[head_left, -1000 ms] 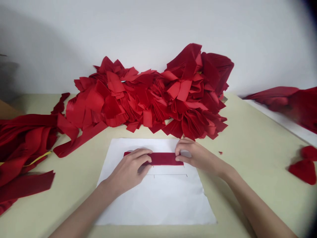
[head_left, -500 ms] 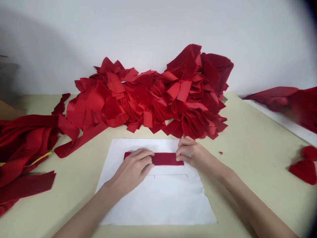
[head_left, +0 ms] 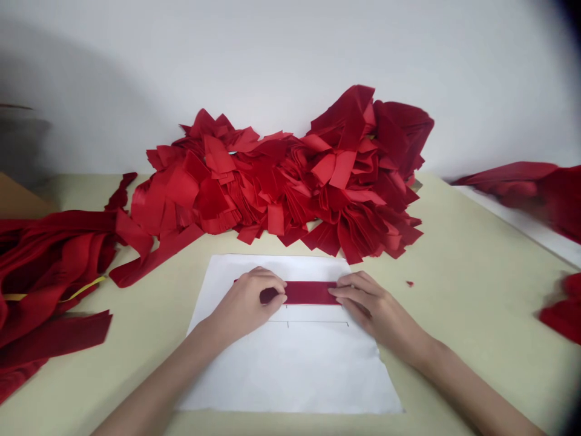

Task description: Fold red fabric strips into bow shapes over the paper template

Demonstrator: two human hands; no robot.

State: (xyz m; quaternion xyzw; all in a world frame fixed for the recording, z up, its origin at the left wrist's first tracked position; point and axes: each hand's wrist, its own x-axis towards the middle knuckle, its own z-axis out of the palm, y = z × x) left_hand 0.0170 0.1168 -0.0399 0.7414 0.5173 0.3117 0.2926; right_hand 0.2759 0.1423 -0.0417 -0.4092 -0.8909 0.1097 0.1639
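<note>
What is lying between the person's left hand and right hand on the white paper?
In the head view, a dark red fabric strip lies flat between the left hand and the right hand, on the white paper sheet, touching both hands.

No text, label, brand or number can be read in this view. The only drawn marking is on the white paper sheet point(head_left: 290, 369) at lower centre of the frame: a thin dark ruled line point(head_left: 313, 322) running horizontally, with two short tick marks dropping from it, one toward its left part and one at its right end. No characters or figures can be made out beside it.
</note>
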